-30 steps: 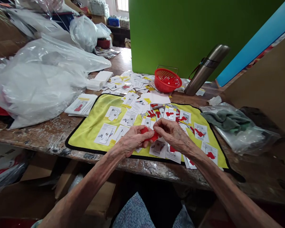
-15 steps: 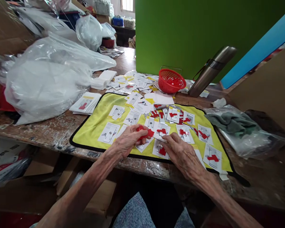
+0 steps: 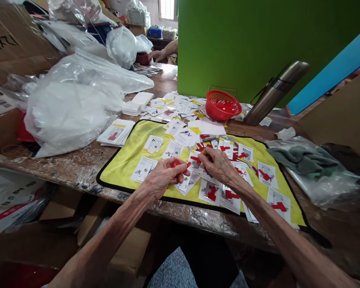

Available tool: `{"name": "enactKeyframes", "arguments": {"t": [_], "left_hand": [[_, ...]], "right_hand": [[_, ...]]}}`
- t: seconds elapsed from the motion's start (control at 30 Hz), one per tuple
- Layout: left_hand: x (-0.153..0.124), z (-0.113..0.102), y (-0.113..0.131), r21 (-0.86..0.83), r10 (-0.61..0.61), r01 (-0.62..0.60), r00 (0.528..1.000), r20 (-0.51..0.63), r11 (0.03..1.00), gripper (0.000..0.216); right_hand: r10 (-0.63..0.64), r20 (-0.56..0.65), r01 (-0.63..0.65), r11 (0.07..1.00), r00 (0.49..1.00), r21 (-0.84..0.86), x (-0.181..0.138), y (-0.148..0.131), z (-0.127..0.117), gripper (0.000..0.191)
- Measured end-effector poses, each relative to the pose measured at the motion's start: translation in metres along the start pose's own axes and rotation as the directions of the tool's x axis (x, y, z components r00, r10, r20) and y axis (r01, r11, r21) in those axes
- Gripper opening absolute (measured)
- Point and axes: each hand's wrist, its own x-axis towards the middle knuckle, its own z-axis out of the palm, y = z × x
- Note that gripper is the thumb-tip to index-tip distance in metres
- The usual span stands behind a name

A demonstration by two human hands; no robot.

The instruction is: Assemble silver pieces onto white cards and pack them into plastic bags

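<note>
My left hand is closed around several small red pieces, one end poking out past the fingertips. My right hand pinches the end of a red T-shaped piece, which lies over a printed white card just right of my left hand. Its fingertips partly cover that card. Nearest me, other white cards bear red pieces, among them one card and another to its right. Cards without red pieces lie to the left, such as a printed card.
A yellow cloth with black edging lies under the cards. Behind it stand a red basket and a steel flask, before a green panel. A plastic bag fills the left. Another person's hand shows far back.
My right hand has let a card with a red piece down on the near edge of the cloth. It has moved up and left to another card. The other person's hand has come into view.
</note>
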Motion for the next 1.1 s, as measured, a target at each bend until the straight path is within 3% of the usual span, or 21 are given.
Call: {"name": "enactKeyframes", "arguments": {"t": [0.13,0.2,0.27,0.4,0.53,0.67,0.8,0.87,1.0,1.1], "left_hand": [[-0.001,-0.004,0.003,-0.033,0.011,-0.011,1.000,-0.006,0.999,0.020],[0.000,-0.004,0.002,-0.059,0.008,-0.008,1.000,0.000,0.998,0.018],[0.001,-0.003,0.001,-0.080,0.007,-0.006,1.000,0.012,0.997,0.018],[0.002,-0.004,0.000,-0.088,0.038,-0.033,0.998,0.055,0.996,0.019],[-0.001,-0.011,0.004,-0.052,0.035,-0.035,0.999,0.010,0.998,0.018],[-0.005,-0.016,0.007,-0.124,-0.021,0.012,0.997,-0.074,0.992,0.012],[-0.006,-0.017,0.007,-0.208,-0.033,0.024,0.999,-0.039,0.978,0.012],[-0.006,-0.017,0.005,-0.198,-0.005,0.004,1.000,-0.005,0.980,0.014],[-0.006,-0.016,0.002,-0.140,0.052,-0.045,0.998,0.046,0.989,0.021],[-0.005,-0.014,0.000,-0.095,0.076,-0.068,0.994,0.073,0.993,0.025]], "right_hand": [[-0.072,-0.025,0.058,0.931,0.997,-0.362,0.001,-0.006,0.001,0.022],[-0.098,-0.068,0.065,0.922,0.993,-0.381,-0.002,-0.011,0.000,0.023],[-0.110,-0.076,0.090,0.969,0.991,-0.231,-0.004,-0.017,-0.002,0.023],[-0.090,0.086,0.069,0.971,0.992,0.230,-0.001,-0.026,-0.002,0.022],[-0.042,0.100,0.005,0.940,0.994,0.342,-0.002,-0.023,-0.002,0.026],[-0.087,0.163,0.056,0.980,0.983,0.189,-0.022,-0.020,0.006,0.026],[-0.176,0.083,0.187,0.971,0.981,-0.150,-0.045,-0.019,0.020,0.019],[-0.201,0.034,0.204,0.955,0.979,-0.215,-0.047,-0.021,0.020,0.019],[-0.136,0.004,0.136,0.991,0.991,0.004,-0.030,-0.032,0.013,0.018],[-0.100,0.111,0.065,0.957,0.989,0.283,-0.012,-0.039,0.012,0.017]]}}
